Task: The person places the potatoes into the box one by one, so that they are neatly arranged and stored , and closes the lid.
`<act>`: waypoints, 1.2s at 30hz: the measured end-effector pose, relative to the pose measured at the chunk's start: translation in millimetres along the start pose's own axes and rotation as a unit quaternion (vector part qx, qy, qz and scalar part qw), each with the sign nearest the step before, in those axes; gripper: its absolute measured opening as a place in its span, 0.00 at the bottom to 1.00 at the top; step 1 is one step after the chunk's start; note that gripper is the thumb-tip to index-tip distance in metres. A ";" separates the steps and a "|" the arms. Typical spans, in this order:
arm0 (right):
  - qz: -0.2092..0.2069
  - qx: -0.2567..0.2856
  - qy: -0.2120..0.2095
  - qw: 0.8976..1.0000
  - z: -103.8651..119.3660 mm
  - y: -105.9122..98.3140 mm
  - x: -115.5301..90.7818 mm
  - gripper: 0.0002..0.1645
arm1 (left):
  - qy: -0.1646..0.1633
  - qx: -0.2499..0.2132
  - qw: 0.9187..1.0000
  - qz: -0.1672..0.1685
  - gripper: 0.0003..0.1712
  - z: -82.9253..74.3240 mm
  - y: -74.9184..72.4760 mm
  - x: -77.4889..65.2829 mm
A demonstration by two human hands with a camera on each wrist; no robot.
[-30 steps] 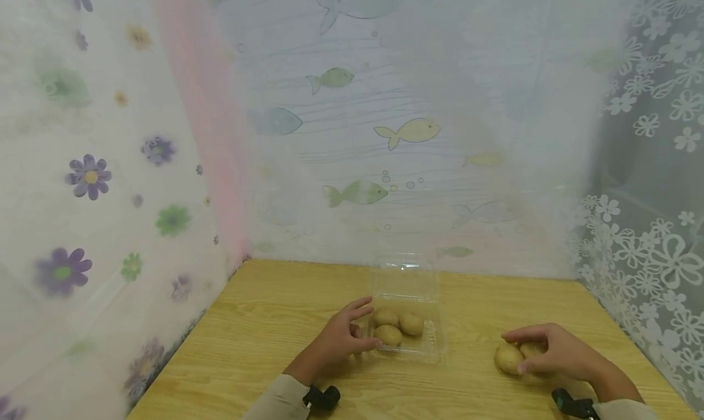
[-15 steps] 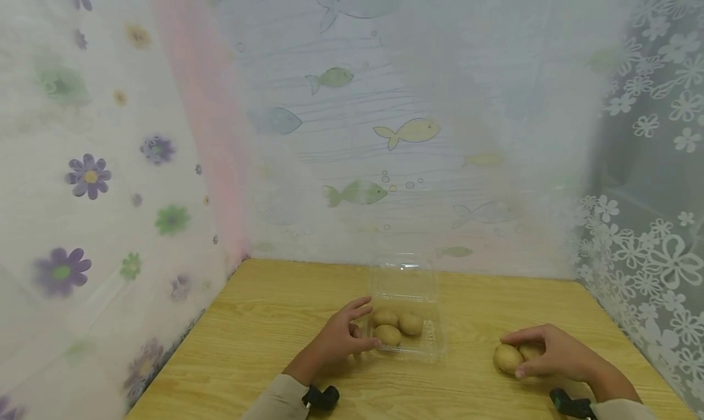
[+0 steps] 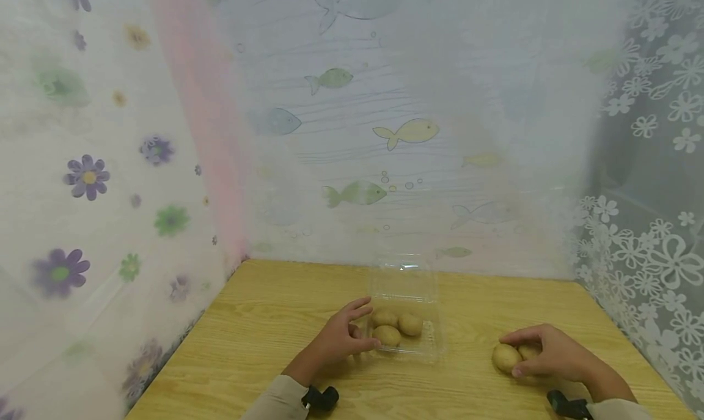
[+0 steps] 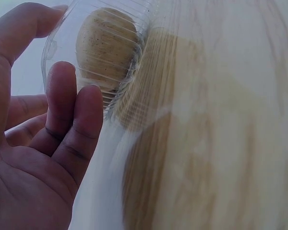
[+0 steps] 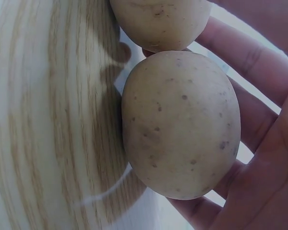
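Note:
A clear plastic clamshell container [image 3: 431, 342] stands in the middle of the table with several potatoes [image 3: 410, 324] inside, its lid [image 3: 404, 279] folded back. At its left side, my left hand [image 3: 340, 337] holds the container, thumb and fingers at the wall; one potato [image 4: 107, 45] shows through the ribbed plastic in the left wrist view. Over to the right, my right hand [image 3: 558, 353] curls round two potatoes. Thumb and forefinger touch the front potato [image 3: 506, 358], while the other potato [image 5: 181, 127] sits toward the palm, low at the tabletop.
The wood-grain table [image 3: 253, 322] ends at a hanging sheet [image 3: 341, 151] printed with fish. Flowered sheets close off the left [image 3: 88, 224] and right [image 3: 649, 236] sides. Dark wrist mounts [image 3: 321, 398] sit on both wrists, low over the table.
My right hand has shifted very slightly to the left together with its two potatoes. The left hand and the container stay practically in place.

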State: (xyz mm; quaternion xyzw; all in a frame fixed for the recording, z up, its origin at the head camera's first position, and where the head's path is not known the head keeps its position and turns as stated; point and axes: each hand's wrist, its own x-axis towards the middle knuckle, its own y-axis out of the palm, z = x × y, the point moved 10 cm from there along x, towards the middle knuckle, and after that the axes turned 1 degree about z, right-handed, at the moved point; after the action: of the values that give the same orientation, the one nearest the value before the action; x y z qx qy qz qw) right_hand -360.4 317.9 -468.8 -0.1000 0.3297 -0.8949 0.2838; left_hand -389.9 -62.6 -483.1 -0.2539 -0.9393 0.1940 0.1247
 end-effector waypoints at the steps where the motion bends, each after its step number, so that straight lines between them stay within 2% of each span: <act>1: -0.002 -0.004 0.002 1.000 -0.4 -0.3 0.0 0.31 | 0.000 0.000 1.000 0.000 0.54 0.6 -0.1 0.3; 16: -0.015 -0.017 0.027 0.999 -1.6 -1.5 0.8 0.30 | 0.010 0.005 1.000 0.002 0.52 1.4 -0.8 1.8; 28: -0.067 -0.052 0.060 0.995 8.5 -10.1 -0.9 0.27 | 0.013 -0.004 1.000 0.003 0.52 2.6 0.3 1.6; 36: -0.098 -0.081 0.045 0.991 17.1 -14.7 0.4 0.35 | 0.007 -0.004 1.000 -0.002 0.53 0.3 -0.2 0.4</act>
State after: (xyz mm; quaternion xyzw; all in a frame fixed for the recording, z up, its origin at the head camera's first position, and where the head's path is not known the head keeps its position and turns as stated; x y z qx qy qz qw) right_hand -361.0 317.7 -446.3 -0.1140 0.4024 -0.8921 0.1708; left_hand -390.4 -62.7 -483.2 -0.2543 -0.9396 0.1880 0.1306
